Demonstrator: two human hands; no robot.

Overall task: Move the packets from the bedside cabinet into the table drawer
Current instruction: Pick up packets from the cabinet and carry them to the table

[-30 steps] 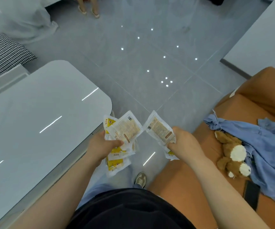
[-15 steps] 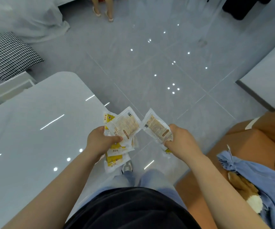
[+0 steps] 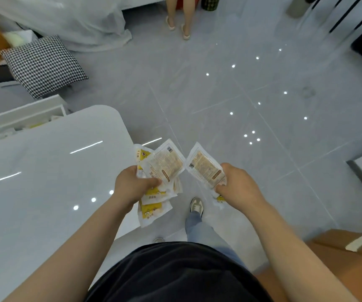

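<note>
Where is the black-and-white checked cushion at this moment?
In the head view the cushion is at the upper left, beyond the far edge of the white table and just below the pale sheer fabric.

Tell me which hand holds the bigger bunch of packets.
The left hand: it grips a fanned stack of several packets, while the right hand pinches only one or two.

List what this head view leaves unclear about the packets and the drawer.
Head view:
- Left-hand packets: count hidden by overlap and the left hand.
- Right-hand packets: lower one mostly covered by the right hand.
- Packet print: too small.
- Drawer: contents blurred, partly hidden by the table.
</note>
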